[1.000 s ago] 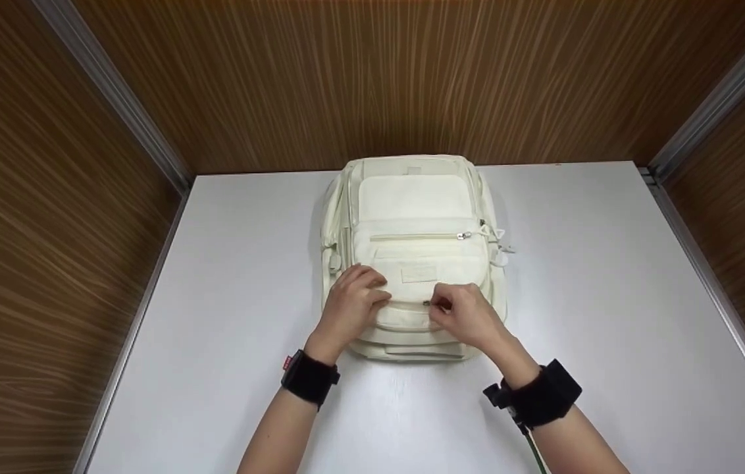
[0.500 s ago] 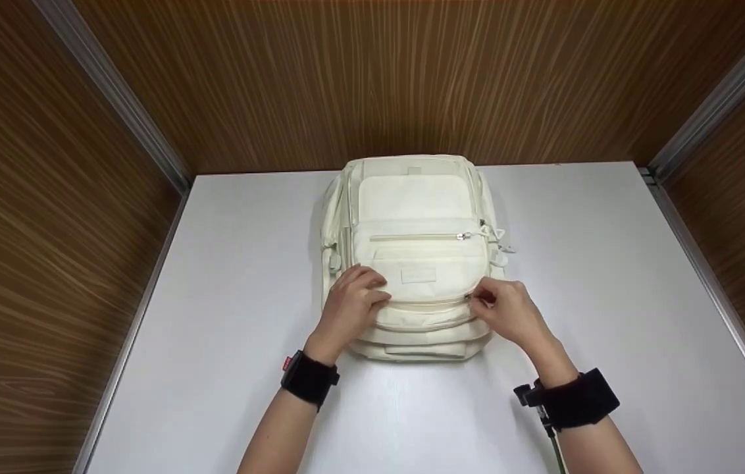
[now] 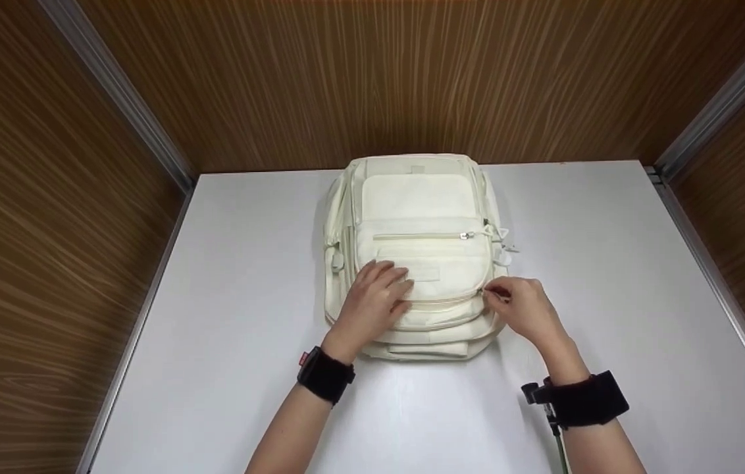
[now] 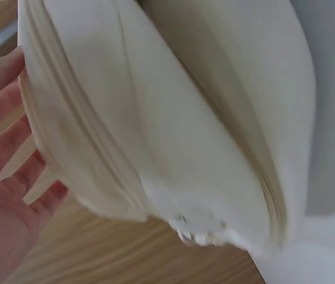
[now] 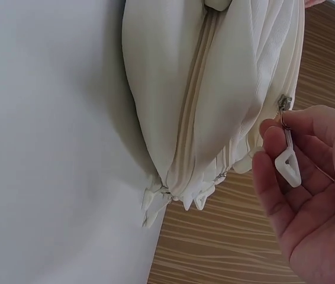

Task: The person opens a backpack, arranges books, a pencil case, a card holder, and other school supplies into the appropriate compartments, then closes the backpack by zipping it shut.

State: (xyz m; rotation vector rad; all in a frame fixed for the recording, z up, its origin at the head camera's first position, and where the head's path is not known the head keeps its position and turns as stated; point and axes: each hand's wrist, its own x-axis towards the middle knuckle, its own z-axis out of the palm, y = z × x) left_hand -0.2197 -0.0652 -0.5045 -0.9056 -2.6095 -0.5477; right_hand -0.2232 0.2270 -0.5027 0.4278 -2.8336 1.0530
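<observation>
A cream backpack lies front side up on the white table in the head view. My left hand rests on the lower left of its front, fingers spread and only slightly bent. At the right end of the curved lower pocket zipper, my right hand pinches a zipper pull between thumb and fingers. The right wrist view shows the metal slider just beyond the fingertips, with the pull's white loop hanging across the palm. Seen from the left wrist, the bag's layered side is beside the left fingers.
Another zipper crosses the middle of the bag's front, its slider at the right. White pulls and straps stick out on the bag's right side. Wood-grain panels border the table at the back and sides.
My right hand has moved right and slightly up along the curved pocket zipper, from near its middle to the bag's right side, with the slider. The left hand has shifted slightly right.
</observation>
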